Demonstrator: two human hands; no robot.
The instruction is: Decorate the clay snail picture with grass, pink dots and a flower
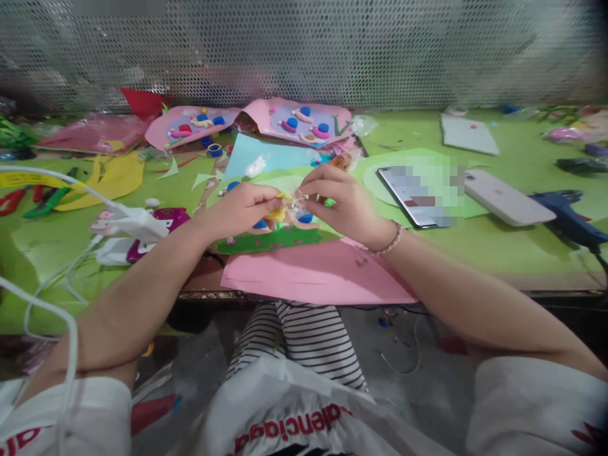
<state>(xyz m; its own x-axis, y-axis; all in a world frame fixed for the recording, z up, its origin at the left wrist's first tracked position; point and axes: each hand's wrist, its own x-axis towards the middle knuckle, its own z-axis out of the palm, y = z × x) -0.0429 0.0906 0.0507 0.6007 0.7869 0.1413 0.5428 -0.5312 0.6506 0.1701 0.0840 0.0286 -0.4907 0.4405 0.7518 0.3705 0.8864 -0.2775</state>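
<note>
My left hand (242, 209) pinches a small yellow lump in clear plastic wrap (277, 212). My right hand (339, 202) has its fingers closed on the clear film at the other side of the same packet. Whether the lump is soft clay or something else cannot be made out. Both hands are over a light green sheet (221, 193) bearing blue and cream shapes and a dark green strip (270, 239) along its lower edge. Partly hidden by my hands, a small bright green bit (329, 202) shows beside my right fingers.
Pink decorated sheets (266, 117) lean at the back. A lit phone (413, 196), a pale phone (508, 197) and a blue glue gun (567, 212) lie to the right. White chargers (135, 225) with cables and green-handled scissors (54, 196) are left. Pink sheets (308, 275) lie at the front edge.
</note>
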